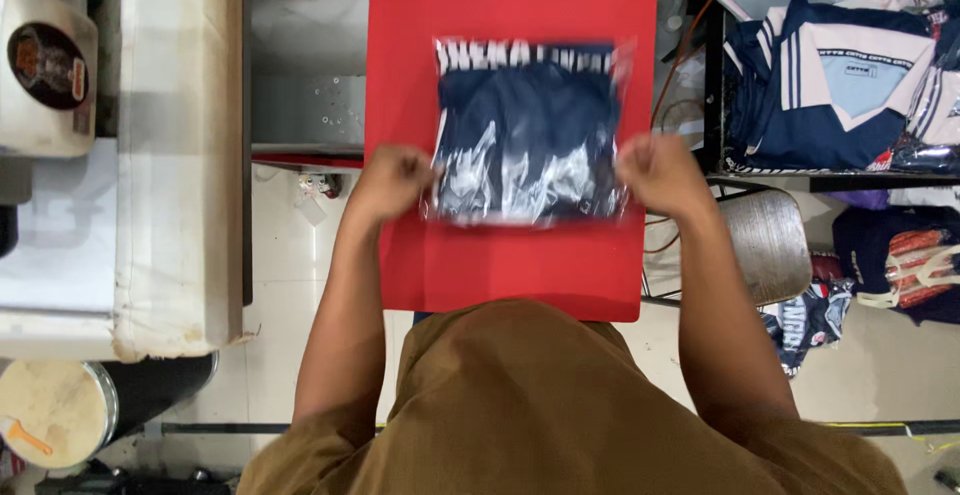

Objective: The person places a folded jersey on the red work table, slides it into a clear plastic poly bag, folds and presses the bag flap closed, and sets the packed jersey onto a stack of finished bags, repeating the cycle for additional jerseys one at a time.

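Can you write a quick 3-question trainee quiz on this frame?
1. True or false: the left hand and right hand both grip the clear bag.
2. The bag lies on: A) a grey stool, B) the red board, C) the floor.
3. What colour is the folded garment inside the bag?

Key
1. True: each hand grips a lower corner of the bag.
2. B.
3. Dark navy.
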`<move>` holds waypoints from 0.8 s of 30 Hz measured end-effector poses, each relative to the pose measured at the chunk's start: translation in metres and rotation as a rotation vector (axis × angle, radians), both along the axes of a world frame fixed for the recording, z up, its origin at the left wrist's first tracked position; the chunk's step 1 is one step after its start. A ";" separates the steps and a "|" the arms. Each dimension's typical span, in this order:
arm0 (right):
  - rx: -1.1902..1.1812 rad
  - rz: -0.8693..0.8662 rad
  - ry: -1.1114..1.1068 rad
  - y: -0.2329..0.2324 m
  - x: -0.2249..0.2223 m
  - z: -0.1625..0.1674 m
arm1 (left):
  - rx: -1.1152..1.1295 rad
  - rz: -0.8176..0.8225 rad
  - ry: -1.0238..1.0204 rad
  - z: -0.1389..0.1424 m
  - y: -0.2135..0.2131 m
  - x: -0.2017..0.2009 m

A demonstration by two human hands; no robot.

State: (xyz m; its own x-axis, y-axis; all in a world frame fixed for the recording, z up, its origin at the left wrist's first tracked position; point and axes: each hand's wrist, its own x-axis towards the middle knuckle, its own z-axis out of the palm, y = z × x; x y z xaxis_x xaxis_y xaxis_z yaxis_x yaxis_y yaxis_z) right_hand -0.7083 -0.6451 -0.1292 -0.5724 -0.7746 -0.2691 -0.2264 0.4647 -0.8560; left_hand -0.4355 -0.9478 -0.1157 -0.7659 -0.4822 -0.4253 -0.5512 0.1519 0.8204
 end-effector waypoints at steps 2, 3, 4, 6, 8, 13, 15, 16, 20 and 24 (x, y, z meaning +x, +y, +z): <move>0.474 -0.002 0.216 0.019 0.025 0.019 | -0.546 0.077 0.021 0.016 0.023 0.018; 0.331 -0.070 0.413 0.018 0.040 0.025 | -0.812 0.113 0.026 0.022 0.034 0.021; 0.191 -0.135 0.604 0.016 0.057 0.030 | -0.828 0.120 0.231 0.025 0.044 0.017; 0.036 -0.143 0.816 -0.010 0.080 0.034 | -0.929 0.030 0.338 0.024 0.069 -0.009; 0.057 -0.056 0.878 -0.042 0.089 0.033 | -1.022 -0.102 0.225 0.019 0.087 -0.040; 0.162 -0.013 0.862 -0.081 0.089 0.025 | -1.015 -0.183 0.184 0.003 0.092 -0.078; 0.182 -0.004 0.872 -0.079 0.087 0.023 | -1.026 -0.211 0.156 -0.003 0.091 -0.080; 0.200 0.007 0.864 -0.078 0.087 0.021 | -1.020 -0.230 0.130 -0.005 0.091 -0.079; 0.243 0.014 0.926 -0.075 0.087 0.016 | -1.002 -0.275 0.070 -0.016 0.093 -0.083; 0.302 0.040 0.903 -0.076 0.088 0.013 | -0.977 -0.326 -0.027 -0.022 0.094 -0.084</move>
State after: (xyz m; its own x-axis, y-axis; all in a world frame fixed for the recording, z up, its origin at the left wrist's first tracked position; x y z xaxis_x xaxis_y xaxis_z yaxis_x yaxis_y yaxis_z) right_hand -0.6202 -0.7209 -0.1161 -0.6368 -0.7679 0.0694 -0.7635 0.6156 -0.1952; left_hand -0.5190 -0.8534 -0.1378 -0.9174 -0.3973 0.0216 -0.3803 0.8915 0.2461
